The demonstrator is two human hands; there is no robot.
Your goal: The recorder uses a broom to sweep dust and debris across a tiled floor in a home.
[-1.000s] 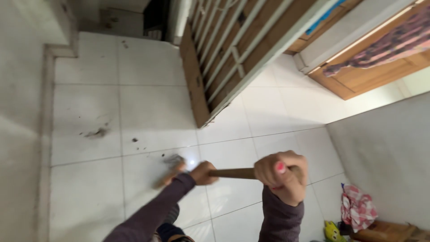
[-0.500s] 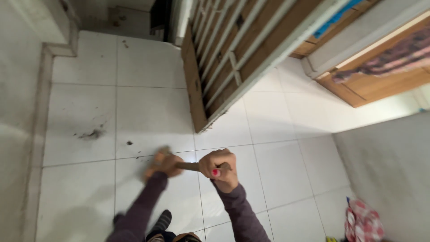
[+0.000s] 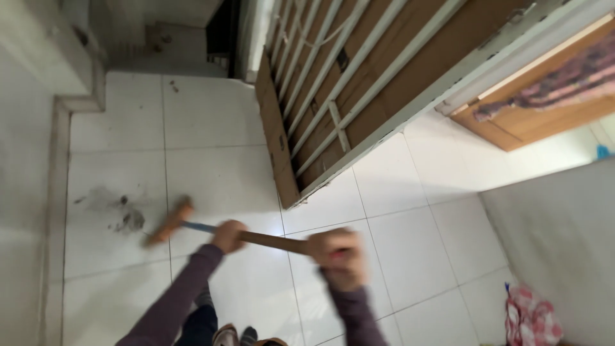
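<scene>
Both my hands grip a broom handle (image 3: pixel 272 241), a brown wooden stick. My left hand (image 3: pixel 228 236) holds it lower down, nearer the head; my right hand (image 3: pixel 337 257) holds the upper end and is blurred by motion. The orange-brown broom head (image 3: pixel 169 222) rests on the white tiled floor (image 3: pixel 218 173) at the left, right beside a small pile of dark dust and debris (image 3: pixel 128 220). My sleeves are dark purple.
A wooden slatted gate with white bars (image 3: pixel 333 90) stands on the floor ahead. A wooden door (image 3: pixel 544 96) is at the upper right. A grey wall (image 3: pixel 564 237) runs on the right, with a red checked cloth (image 3: pixel 532 317) at its foot. My feet (image 3: pixel 230 334) show below.
The broom head has swept left across the floor toward the dust pile. Both hands moved with the handle, and the view shifted slightly.
</scene>
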